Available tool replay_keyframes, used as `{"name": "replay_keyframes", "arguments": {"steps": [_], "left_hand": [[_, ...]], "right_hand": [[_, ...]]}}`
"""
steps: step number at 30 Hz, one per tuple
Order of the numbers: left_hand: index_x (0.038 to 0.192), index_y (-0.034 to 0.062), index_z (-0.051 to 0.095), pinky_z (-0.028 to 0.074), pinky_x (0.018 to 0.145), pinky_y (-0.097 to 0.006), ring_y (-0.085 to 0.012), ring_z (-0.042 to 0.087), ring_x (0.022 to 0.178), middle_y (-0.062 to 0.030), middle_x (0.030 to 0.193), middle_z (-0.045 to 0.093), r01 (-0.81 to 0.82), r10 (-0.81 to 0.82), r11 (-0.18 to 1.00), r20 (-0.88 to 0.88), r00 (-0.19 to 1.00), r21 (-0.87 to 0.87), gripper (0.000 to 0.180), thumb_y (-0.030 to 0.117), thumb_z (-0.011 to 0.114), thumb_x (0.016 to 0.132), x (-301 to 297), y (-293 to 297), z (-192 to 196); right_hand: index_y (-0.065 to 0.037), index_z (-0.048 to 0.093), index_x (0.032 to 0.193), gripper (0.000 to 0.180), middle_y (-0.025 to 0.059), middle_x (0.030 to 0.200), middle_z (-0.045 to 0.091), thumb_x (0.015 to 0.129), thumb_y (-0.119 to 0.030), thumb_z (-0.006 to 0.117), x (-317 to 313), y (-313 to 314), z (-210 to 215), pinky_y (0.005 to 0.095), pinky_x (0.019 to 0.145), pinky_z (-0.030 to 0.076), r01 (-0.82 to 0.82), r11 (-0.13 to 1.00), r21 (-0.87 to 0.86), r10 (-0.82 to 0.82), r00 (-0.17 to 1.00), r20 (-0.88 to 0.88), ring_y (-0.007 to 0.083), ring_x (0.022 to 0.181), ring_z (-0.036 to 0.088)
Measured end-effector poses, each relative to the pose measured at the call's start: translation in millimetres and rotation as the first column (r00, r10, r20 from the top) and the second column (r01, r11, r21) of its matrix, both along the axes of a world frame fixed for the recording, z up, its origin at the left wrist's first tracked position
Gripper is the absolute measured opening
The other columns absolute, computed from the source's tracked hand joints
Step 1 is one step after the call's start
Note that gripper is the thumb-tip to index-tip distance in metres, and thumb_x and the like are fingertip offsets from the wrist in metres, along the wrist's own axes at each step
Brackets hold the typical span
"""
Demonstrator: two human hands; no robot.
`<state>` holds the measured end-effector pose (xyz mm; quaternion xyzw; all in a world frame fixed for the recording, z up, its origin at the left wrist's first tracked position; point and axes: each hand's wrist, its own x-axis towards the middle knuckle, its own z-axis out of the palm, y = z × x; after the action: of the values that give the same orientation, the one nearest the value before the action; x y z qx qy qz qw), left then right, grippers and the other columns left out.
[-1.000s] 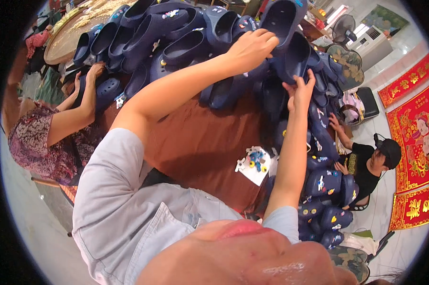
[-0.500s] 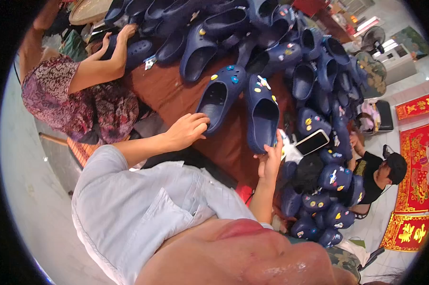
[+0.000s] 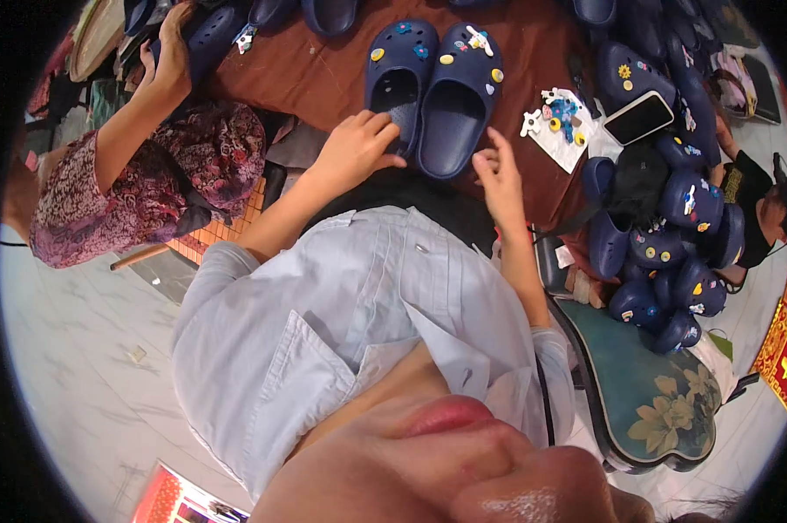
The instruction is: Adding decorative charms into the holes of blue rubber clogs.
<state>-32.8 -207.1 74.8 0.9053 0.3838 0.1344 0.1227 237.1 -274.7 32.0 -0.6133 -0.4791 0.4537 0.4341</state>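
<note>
Okay, biggest stuff first. Brown-covered table [image 3: 315, 78] up front. Co-worker [image 3: 149, 174] in a patterned dress off to the left. Cluster of dark blue clogs [image 3: 691, 200] over on the right, with charms showing on several, so probably a decent batch done already.

Now for the main event: left clog [image 3: 400, 87] and right clog [image 3: 454, 105], snug side by side on the table near the close edge, toes pointing away. Both decorated, so likely well along, maybe even finished. Can't tell for sure, especially with a few bare holes visible on the left clog.

Left hand [image 3: 356, 150] at the heel of the left clog, fingers loosely bent over it, thumb stuck out. Gripping or just resting? Can't tell. Right hand [image 3: 500, 180] just beside the other heel, fingers relaxed and half curled, holding nothing visible.

Further right, a white sheet [image 3: 572, 159], then a phone [image 3: 639, 118] beside it. On the sheet, loose charms [image 3: 563, 113], seemingly left over for more decorating.

Smallest: yellow charm [image 3: 378, 54] and blue flowers [image 3: 421, 51] on the left clog; white figure [image 3: 478, 39], yellow bits and a pale heart [image 3: 490, 89] on the right one.
</note>
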Motion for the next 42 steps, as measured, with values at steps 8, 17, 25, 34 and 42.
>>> {"name": "replay_keyframes", "arguments": {"steps": [8,17,25,34,42], "left_hand": [[0.142,0.0191,0.045,0.052,0.077,-0.044,-0.0346,0.062,0.092,-0.0172,0.099,0.063,-0.147,0.139,0.989,0.222,0.965,0.020,0.064,0.034,0.072,0.086,43.8,32.5,-5.5],[0.150,0.0240,0.038,0.049,0.057,-0.048,-0.0367,0.061,0.057,-0.0183,0.063,0.059,-0.238,0.224,0.971,0.229,0.947,0.033,0.071,0.012,0.066,0.086,78.1,72.3,-37.7],[0.146,0.0255,0.046,0.050,0.058,-0.048,-0.0373,0.060,0.060,-0.0209,0.066,0.058,-0.276,0.258,0.961,0.272,0.927,0.031,0.068,0.006,0.063,0.082,76.9,67.6,-36.8],[0.146,0.0242,0.046,0.051,0.062,-0.048,-0.0380,0.060,0.062,-0.0206,0.067,0.059,-0.267,0.256,0.964,0.293,0.921,-0.001,0.069,0.006,0.063,0.081,75.7,66.6,-36.9],[0.146,0.0245,0.047,0.051,0.062,-0.049,-0.0386,0.059,0.061,-0.0208,0.067,0.058,-0.241,0.226,0.971,0.324,0.919,0.008,0.067,0.007,0.061,0.083,73.3,66.9,-41.1]], "right_hand": [[-0.004,0.052,0.121,0.040,0.0104,0.082,0.062,0.095,-0.031,0.066,19.7,64.0,25.1,0.0313,0.071,0.049,0.111,0.989,0.094,-0.128,0.972,0.195,0.0181,0.072,0.060],[-0.004,0.046,0.112,0.053,0.0329,0.090,0.066,0.092,-0.051,0.060,0.8,125.5,5.4,0.0561,0.080,0.048,0.170,0.982,0.084,-0.189,0.836,0.515,0.0528,0.091,0.063],[-0.005,0.043,0.117,0.024,0.0314,0.089,0.065,0.097,-0.015,0.052,-8.9,116.4,18.4,0.0548,0.072,0.049,0.056,0.960,0.274,-0.185,0.863,0.471,0.0493,0.084,0.065],[-0.007,0.045,0.119,0.019,0.0020,0.071,0.052,0.100,-0.008,0.045,15.2,106.9,2.0,0.0214,0.052,0.042,0.144,0.983,0.109,-0.124,0.977,-0.175,0.0057,0.059,0.049],[-0.007,0.049,0.120,0.021,0.0270,0.089,0.067,0.101,-0.014,0.045,63.6,101.1,21.9,0.0521,0.068,0.047,0.235,0.941,0.244,-0.338,0.582,0.740,0.0460,0.081,0.064]]}}
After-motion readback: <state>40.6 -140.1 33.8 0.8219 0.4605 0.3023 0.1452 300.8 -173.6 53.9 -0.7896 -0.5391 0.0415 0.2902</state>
